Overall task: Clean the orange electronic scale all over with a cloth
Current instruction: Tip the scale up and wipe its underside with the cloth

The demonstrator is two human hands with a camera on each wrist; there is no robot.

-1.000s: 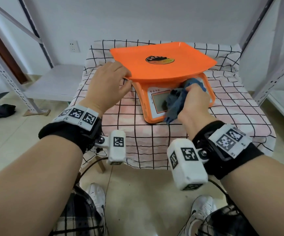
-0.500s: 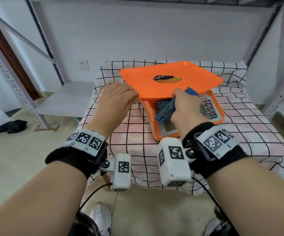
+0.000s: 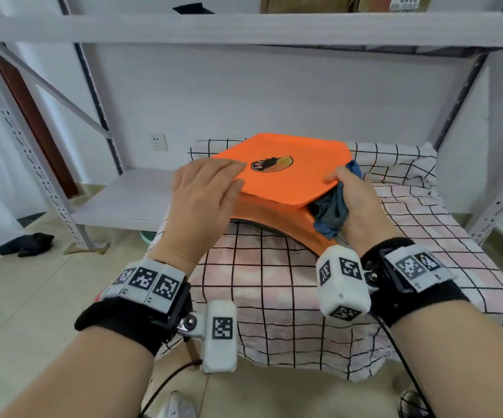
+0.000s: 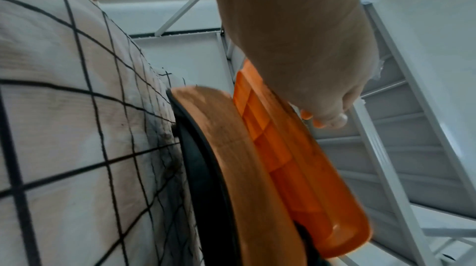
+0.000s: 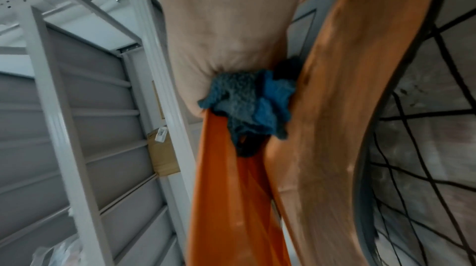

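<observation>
Two hands on scale, right hand clutching cloth

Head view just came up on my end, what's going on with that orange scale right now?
A person is wiping the orange scale, which sits on a checked cloth-covered table. The left hand rests with straight fingers on the left edge of the weighing tray, steadying it. The right hand grips a bunched blue cloth and has it pushed into the gap between the tray and the scale's body at the right front corner.
</observation>
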